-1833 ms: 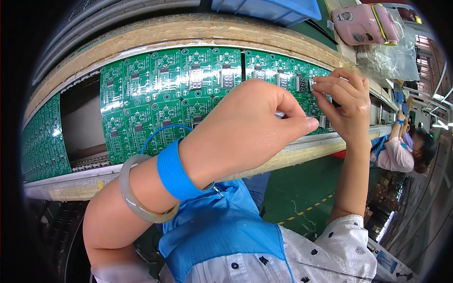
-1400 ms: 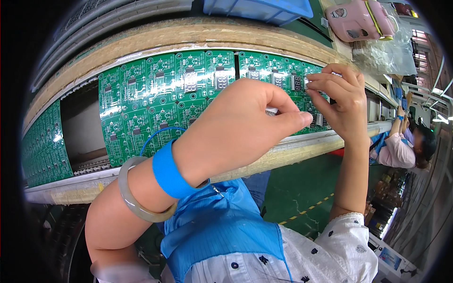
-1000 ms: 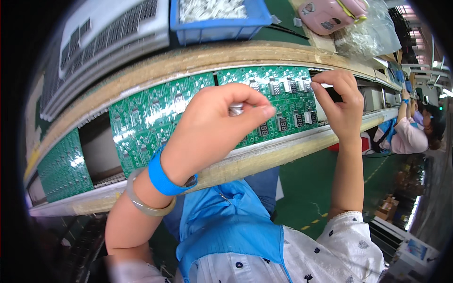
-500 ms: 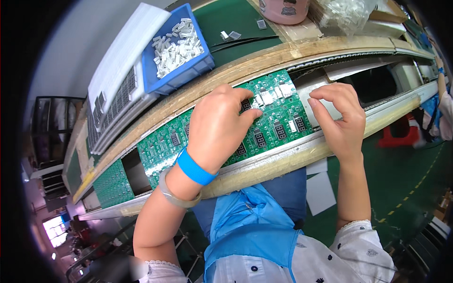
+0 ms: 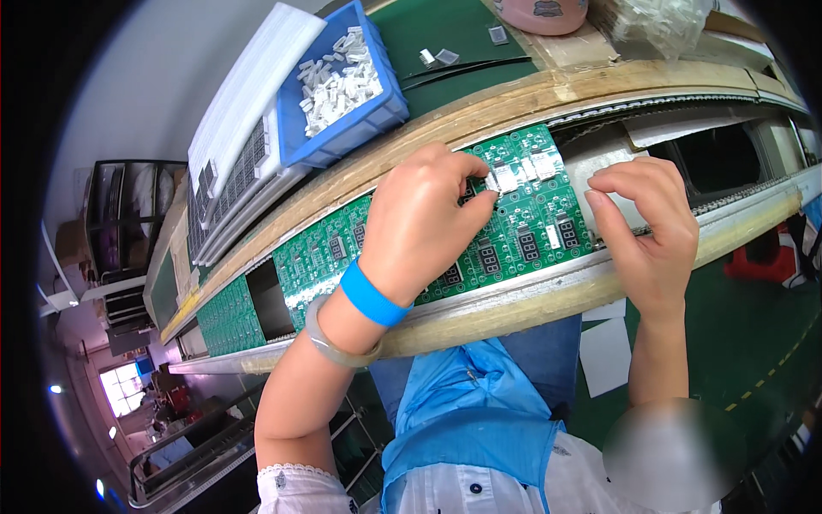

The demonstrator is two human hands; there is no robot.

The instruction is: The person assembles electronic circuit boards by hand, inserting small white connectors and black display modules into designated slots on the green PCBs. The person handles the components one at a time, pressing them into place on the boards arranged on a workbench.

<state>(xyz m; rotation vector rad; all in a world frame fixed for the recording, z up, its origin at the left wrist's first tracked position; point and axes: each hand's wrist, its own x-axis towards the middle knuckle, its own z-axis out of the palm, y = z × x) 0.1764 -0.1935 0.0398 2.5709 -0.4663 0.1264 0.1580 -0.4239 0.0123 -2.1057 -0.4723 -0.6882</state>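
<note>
A green circuit board panel point(image 5: 514, 218) lies in the rail track, carrying several black digit displays point(image 5: 528, 246) and white plastic parts point(image 5: 541, 165). Over its left part, my left hand point(image 5: 428, 214) has thumb and forefinger closed around a small white plastic part point(image 5: 491, 182) at the board's surface. This hand hides the middle of the panel. My right hand point(image 5: 655, 227) hovers just past the panel's right end, fingers curled. Its thumb and forefinger tips are a little apart, with nothing visible between them.
A blue bin point(image 5: 396, 107) of white plastic parts stands beyond the wooden rail, beside stacked white foam sheets point(image 5: 244, 107) and dark displays. More green boards point(image 5: 229, 321) lie farther left in the track. A pink container point(image 5: 548, 15) and a clear plastic bag point(image 5: 659, 26) are at the back.
The whole view has shifted, so the scene sits farther right. My left hand stays at the same white part. My right thumb and forefinger tips look slightly farther apart.
</note>
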